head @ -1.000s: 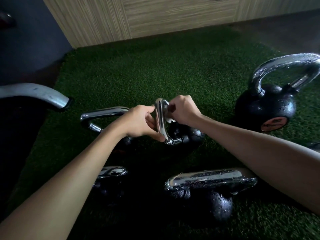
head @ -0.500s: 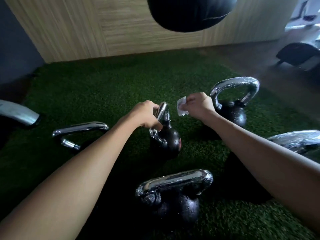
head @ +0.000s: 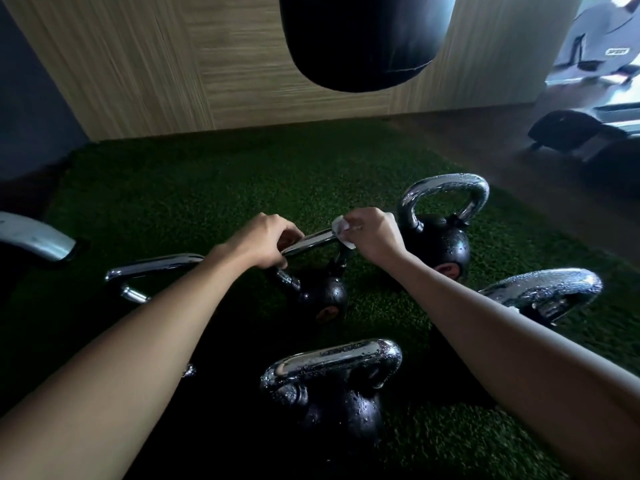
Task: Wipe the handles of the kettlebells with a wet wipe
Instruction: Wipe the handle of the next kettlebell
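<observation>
A small black kettlebell (head: 320, 296) sits mid-mat, its chrome handle (head: 313, 241) running left to right. My left hand (head: 265, 239) grips the left end of that handle. My right hand (head: 372, 233) pinches a white wet wipe (head: 341, 230) against the handle's right end. Other kettlebells with wet chrome handles stand around: one behind my right hand (head: 440, 233), one at the near centre (head: 332, 386), one on the right (head: 540, 292), and a handle on the left (head: 152, 268).
Green turf mat (head: 194, 188) covers the floor. A black punching bag (head: 360, 39) hangs overhead at the back, in front of a wood-panel wall (head: 156, 64). A large chrome handle (head: 34, 240) sticks in at the far left. Gym equipment (head: 575, 129) stands back right.
The handle has turned from edge-on to lying crosswise. My right hand, which held the wipe clear of it half a second ago, now presses it onto the handle's right end.
</observation>
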A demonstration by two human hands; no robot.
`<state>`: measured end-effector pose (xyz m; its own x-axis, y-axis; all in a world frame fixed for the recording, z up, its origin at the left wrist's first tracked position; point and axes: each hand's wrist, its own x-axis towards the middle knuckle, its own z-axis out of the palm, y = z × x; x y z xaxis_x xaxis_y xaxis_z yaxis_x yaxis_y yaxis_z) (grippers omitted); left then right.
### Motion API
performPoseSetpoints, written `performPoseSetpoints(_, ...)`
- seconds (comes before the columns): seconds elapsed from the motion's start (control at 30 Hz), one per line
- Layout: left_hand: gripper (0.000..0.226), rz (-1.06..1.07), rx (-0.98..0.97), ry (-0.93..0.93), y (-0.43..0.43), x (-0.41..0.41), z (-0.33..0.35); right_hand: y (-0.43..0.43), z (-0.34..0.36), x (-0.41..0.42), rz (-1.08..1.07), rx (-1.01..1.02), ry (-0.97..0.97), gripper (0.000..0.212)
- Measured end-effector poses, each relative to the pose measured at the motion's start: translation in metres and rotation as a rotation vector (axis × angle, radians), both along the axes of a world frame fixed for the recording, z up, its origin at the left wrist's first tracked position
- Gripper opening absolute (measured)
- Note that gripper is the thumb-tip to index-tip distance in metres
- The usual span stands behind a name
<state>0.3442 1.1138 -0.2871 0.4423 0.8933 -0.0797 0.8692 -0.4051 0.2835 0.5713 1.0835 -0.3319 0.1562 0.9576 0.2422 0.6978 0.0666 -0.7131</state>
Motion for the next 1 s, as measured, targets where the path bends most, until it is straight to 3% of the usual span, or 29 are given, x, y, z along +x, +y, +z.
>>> performPoseSetpoints(0.23, 0.055, 0.102, 0.137, -0.216, -0.020, -0.004, -0.027, 0.003, 0.004, 0.009, 0.153, -0.020, -0.118, 0.011)
performPoseSetpoints(0.47, 0.058, 0.061, 0.211, -0.136, -0.007, 0.002, -0.018, 0.010, 0.009, 0.013, 0.190, -0.101, -0.154, 0.022)
performPoseSetpoints(0.53, 0.058, 0.050, 0.214, -0.117, -0.003, 0.002, -0.016, 0.006, 0.003, 0.015, 0.166, -0.116, -0.096, 0.011)
performPoseSetpoints(0.57, 0.057, 0.047, 0.217, -0.120, -0.001, 0.002, -0.016, 0.003, -0.002, 0.014, 0.148, -0.103, -0.070, 0.006)
performPoseSetpoints(0.63, 0.056, 0.042, 0.221, -0.141, 0.002, 0.000, -0.017, -0.005, -0.011, 0.010, 0.117, -0.046, -0.048, 0.019)
performPoseSetpoints(0.73, 0.055, 0.023, 0.214, -0.161, -0.002, -0.005, -0.019, -0.012, -0.017, 0.006, 0.089, 0.011, -0.066, 0.023)
performPoseSetpoints(1.0, 0.052, 0.109, 0.283, -0.214, -0.031, -0.009, -0.033, -0.013, -0.012, 0.003, 0.159, 0.015, -0.098, 0.013)
